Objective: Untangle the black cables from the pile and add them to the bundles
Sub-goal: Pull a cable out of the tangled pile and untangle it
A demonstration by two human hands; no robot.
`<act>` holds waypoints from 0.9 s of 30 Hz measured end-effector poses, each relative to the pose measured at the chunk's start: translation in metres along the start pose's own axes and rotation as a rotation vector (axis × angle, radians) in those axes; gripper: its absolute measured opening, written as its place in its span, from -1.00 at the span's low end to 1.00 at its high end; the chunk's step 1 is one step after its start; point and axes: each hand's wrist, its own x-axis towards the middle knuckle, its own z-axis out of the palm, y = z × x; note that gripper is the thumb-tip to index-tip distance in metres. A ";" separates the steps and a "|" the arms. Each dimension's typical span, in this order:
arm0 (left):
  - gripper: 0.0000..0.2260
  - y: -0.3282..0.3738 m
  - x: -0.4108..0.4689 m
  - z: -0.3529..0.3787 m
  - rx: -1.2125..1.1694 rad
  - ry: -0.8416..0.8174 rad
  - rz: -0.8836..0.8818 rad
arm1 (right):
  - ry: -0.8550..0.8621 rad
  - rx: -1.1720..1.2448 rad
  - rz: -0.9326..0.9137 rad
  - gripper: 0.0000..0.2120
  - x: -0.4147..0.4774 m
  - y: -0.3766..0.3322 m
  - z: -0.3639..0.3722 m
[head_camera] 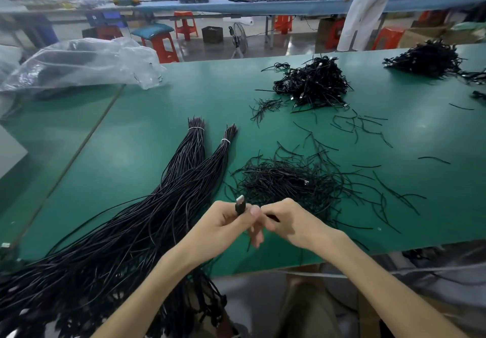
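The grip of the left hand [223,223] pinches a black cable [240,205], its plug standing up, tip pointing away. The right hand [292,222] pinches the cord just beside it.

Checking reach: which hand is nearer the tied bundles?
Left. The left hand, pinching a plug, is just right of the tied bundles; the right hand, pinching its cable, is farther right.

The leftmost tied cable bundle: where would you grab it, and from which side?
Just below the white tie, from above, gripping across the leftmost bundle. There the cables are cinched into one tight neck lying flat on the table; nearer the person they fan out loose and overlap the second bundle.
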 end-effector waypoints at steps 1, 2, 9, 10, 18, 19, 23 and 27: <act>-0.63 0.004 0.000 0.002 0.010 0.008 0.024 | -0.026 -0.027 0.015 -0.72 0.002 -0.001 0.001; -0.63 0.006 -0.001 0.003 0.005 0.009 0.042 | -0.051 -0.050 0.033 -0.70 0.004 -0.002 0.002; -0.64 -0.001 0.004 0.002 -0.103 -0.168 -0.058 | -0.080 -0.079 0.067 -0.64 0.004 -0.001 0.011; -0.62 -0.005 0.005 0.000 -0.078 -0.210 -0.068 | -0.072 -0.079 0.074 -0.65 0.005 0.002 0.011; -0.63 -0.050 0.011 -0.007 0.399 -0.265 -0.203 | 0.145 0.121 0.012 -0.52 0.010 -0.008 -0.007; -0.63 -0.054 0.012 -0.006 0.436 -0.212 -0.178 | 0.177 0.141 -0.013 -0.51 0.010 -0.014 -0.010; -0.62 -0.058 0.016 -0.015 0.002 0.119 -0.150 | 0.256 0.325 -0.077 -0.53 0.005 -0.031 -0.017; -0.47 -0.055 0.018 -0.012 -0.313 0.097 -0.154 | 0.186 0.382 -0.141 -0.58 0.002 -0.042 0.008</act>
